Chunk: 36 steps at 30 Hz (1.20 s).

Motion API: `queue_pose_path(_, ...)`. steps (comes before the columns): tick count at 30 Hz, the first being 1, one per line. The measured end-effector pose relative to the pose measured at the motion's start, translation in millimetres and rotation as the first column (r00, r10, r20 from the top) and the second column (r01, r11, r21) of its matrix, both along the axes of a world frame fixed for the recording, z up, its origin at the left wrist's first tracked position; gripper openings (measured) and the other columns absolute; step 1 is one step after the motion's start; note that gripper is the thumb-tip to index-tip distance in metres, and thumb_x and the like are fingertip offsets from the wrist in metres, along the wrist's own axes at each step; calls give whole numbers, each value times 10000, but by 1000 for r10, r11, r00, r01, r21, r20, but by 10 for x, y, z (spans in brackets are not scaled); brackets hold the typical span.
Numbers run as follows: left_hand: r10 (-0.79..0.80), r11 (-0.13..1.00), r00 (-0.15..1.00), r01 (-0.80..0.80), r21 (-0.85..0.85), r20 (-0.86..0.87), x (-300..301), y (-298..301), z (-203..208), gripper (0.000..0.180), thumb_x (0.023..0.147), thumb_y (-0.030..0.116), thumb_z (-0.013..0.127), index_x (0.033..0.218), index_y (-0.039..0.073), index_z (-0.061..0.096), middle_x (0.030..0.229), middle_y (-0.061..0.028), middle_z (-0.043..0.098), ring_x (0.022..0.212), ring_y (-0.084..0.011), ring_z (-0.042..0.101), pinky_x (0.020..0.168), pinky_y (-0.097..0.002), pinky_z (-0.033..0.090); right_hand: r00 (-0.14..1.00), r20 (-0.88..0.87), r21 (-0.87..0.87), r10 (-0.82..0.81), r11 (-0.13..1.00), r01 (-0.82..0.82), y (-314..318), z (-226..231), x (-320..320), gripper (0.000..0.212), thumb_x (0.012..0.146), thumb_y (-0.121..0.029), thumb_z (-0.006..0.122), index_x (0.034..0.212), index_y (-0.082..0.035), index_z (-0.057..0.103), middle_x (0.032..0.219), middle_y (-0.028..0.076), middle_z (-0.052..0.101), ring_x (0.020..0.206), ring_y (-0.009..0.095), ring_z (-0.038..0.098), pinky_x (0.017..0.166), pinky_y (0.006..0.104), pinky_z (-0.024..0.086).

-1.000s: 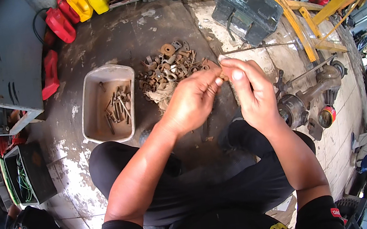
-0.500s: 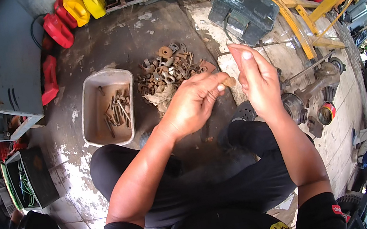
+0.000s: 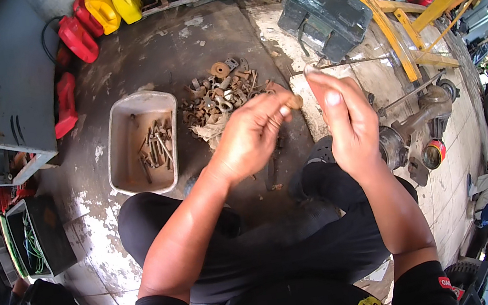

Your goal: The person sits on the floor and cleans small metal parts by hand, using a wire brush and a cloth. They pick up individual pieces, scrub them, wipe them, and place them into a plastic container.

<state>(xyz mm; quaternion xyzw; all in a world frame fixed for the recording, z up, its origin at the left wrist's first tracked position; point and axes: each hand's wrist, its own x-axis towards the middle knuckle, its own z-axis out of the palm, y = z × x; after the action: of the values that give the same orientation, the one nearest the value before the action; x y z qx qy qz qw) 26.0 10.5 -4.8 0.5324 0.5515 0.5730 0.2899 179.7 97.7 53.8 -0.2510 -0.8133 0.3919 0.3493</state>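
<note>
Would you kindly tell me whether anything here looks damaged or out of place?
The floor looks worn: ragged white patches break its dark surface left of the bin. Rusty parts lie heaped loose nearby.

Open floor (image 3: 176, 48) lies beyond the obstructing metal pile (image 3: 223, 92).

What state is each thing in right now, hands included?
Left hand: closed, pinching a rusty piece
Rusty piece: held in mid-air
Right hand: fingers bent; grip unclear
Tub: upright, open-topped, partly filled with bolts
Pile: loose, heaped rusty parts
Cloth: crumpled
Case: appears shut
Crate: open, cables inside
</note>
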Motion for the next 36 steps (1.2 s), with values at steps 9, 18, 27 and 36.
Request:
queue_pose_path(9, 13, 998, 981, -2, 60, -191, 19, -7, 20, 220, 960, 43, 608, 1172, 79, 656, 935, -137, 656, 875, -358, 634, 786, -398, 514, 999, -43, -16, -21, 1000, 20, 64, -44, -42, 283, 1039, -204, 553, 1207, -7, 665, 1066, 117, 668, 946, 193, 640, 841, 304, 496)
queue_pose_path(18, 74, 996, 966, -58, 71, -249, -34, -28, 43, 215, 964, 73, 613, 1173, 77, 666, 912, -116, 671, 852, -317, 658, 778, -383, 518, 998, 34, -18, -46, 999, 47, 99, -64, -44, 318, 1054, -239, 525, 1226, -7, 657, 1102, 139, 681, 985, 192, 649, 889, 311, 495)
queue_pose_path(27, 26, 999, 994, -21, 44, -111, -106, -76, 61, 211, 996, 106, 610, 1189, 25, 642, 964, -82, 687, 905, -173, 673, 818, -313, 531, 999, -9, -68, -45, 997, 44, 167, -88, -80, 320, 1043, -245, 552, 1230, -4, 646, 1103, 129, 678, 1037, 193, 650, 932, 319, 485)
queue_pose_path(36, 77, 997, 994, -78, -8, -78, -92, -101, 144, 190, 1003, 117, 577, 1178, 43, 585, 1053, -138, 684, 974, -288, 686, 838, -368, 533, 991, 29, 158, 132, 978, -135, -70, -12, 63, 284, 935, -99, 692, 1207, -24, 664, 987, 111, 628, 835, 205, 681, 717, 307, 551)
